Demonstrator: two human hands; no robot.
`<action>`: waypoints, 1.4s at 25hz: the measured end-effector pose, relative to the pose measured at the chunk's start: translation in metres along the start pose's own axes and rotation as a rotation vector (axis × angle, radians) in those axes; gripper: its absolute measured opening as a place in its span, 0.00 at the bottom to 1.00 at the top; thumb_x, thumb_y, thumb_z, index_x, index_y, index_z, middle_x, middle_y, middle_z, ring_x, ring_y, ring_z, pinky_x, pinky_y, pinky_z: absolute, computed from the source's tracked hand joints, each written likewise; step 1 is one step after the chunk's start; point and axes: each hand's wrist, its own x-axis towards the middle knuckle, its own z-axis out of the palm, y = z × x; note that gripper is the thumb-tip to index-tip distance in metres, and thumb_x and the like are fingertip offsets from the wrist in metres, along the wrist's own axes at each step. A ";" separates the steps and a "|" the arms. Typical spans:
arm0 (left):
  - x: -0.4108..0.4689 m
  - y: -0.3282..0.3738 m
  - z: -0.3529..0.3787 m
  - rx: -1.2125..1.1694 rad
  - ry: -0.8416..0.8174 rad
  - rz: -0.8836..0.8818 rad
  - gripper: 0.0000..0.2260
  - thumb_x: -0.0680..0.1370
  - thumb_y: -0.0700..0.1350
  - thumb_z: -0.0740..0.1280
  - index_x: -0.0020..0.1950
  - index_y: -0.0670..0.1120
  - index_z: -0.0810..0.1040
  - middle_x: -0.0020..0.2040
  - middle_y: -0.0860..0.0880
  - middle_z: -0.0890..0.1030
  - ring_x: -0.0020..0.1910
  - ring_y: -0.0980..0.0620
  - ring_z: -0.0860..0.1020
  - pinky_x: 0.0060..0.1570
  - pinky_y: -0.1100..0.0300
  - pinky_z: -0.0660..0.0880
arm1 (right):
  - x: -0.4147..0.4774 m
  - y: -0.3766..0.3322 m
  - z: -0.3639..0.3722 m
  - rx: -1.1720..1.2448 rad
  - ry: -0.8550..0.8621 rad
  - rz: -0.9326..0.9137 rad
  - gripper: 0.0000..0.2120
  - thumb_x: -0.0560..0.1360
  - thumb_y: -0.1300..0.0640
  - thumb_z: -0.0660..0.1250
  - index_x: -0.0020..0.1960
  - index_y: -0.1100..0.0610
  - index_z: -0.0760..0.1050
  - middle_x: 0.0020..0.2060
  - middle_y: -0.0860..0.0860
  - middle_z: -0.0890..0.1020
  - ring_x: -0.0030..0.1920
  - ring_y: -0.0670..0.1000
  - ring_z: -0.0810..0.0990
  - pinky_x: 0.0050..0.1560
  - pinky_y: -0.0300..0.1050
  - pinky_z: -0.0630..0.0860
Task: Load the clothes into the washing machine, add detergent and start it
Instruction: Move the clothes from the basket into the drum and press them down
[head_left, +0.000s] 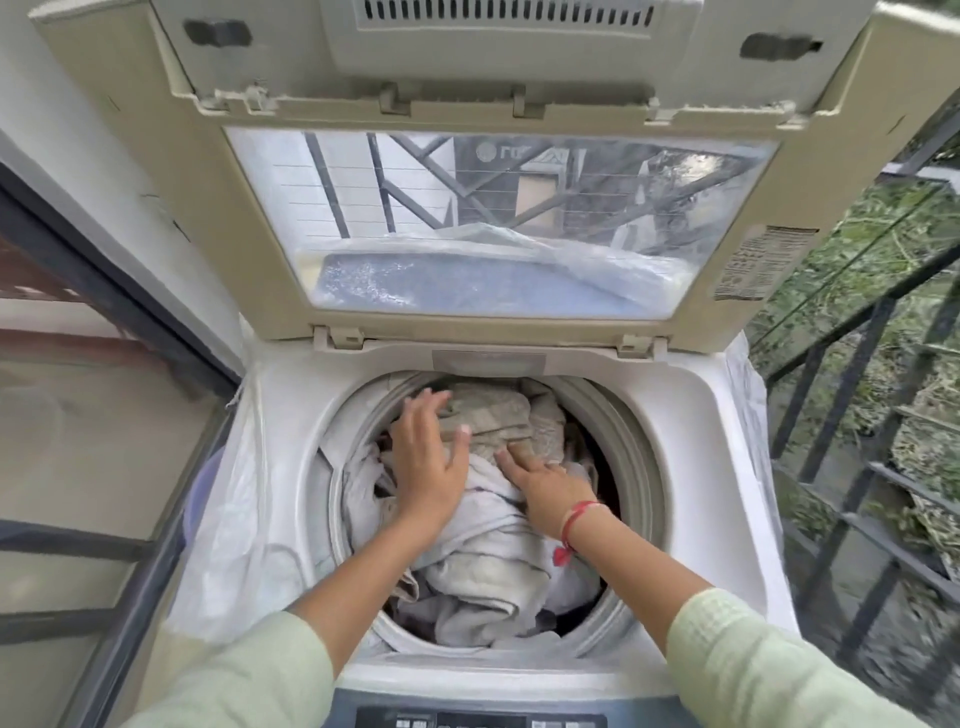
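Both hands press a heap of clothes down into the washing machine.

Nearest, the control panel (483, 719) sits untouched at the front edge. Beyond it the left hand (426, 462) lies flat with fingers spread wide on the clothes (483, 566). The right hand (545, 486) pushes in beside it, fingers straight, their tips sunk in a fold. The clothes fill the drum (631, 467) almost to its rim. Behind, the lid (737, 249) stands open. Packed this high, the load may spring back and hang over the rim, where the lid would trap it. No detergent is in view.
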 end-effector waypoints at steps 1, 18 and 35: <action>-0.002 0.001 -0.001 0.115 -0.207 0.097 0.31 0.74 0.63 0.58 0.74 0.53 0.59 0.75 0.52 0.55 0.76 0.47 0.48 0.71 0.49 0.47 | 0.003 0.001 0.007 0.000 -0.062 0.054 0.34 0.79 0.61 0.53 0.76 0.47 0.38 0.77 0.46 0.42 0.74 0.60 0.56 0.71 0.57 0.58; 0.014 -0.066 0.016 0.531 -1.262 0.012 0.60 0.59 0.62 0.77 0.74 0.62 0.34 0.77 0.52 0.36 0.76 0.46 0.39 0.72 0.37 0.47 | 0.037 0.014 -0.003 -0.035 -0.215 0.124 0.58 0.66 0.51 0.76 0.76 0.51 0.32 0.76 0.51 0.37 0.76 0.61 0.42 0.72 0.64 0.55; -0.005 -0.125 0.091 0.414 -0.926 0.237 0.61 0.62 0.64 0.73 0.63 0.64 0.19 0.68 0.56 0.20 0.68 0.43 0.23 0.65 0.42 0.33 | 0.122 0.062 0.071 0.096 -0.661 0.449 0.28 0.76 0.55 0.65 0.72 0.62 0.61 0.71 0.58 0.65 0.71 0.58 0.64 0.68 0.50 0.64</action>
